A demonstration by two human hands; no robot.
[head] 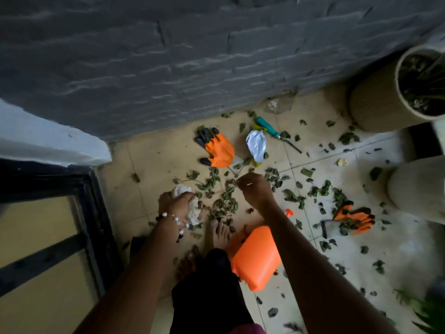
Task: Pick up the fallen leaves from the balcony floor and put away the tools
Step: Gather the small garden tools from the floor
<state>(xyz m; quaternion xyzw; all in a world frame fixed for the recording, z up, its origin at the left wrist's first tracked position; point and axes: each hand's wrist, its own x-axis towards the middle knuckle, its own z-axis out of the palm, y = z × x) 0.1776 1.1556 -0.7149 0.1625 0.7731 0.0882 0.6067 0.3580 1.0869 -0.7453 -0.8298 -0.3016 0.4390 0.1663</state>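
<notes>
- My right hand [252,189] pinches a leafy stem; my left hand [177,203] grips a crumpled bag [192,210].
- The leaves [224,203] look light and brittle; best gathered by their stems.

Both arms bare, no sleeves, no gloves on left hand [177,203] or right hand [255,190]. Bead bracelet [177,221] on left wrist: white pearl-like beads mixed with dark ones, small dark charm dangling. Bare feet [220,231]. Dark, near-black legwear [207,292]; strip of maroon fabric [248,329] at the bottom edge
</notes>
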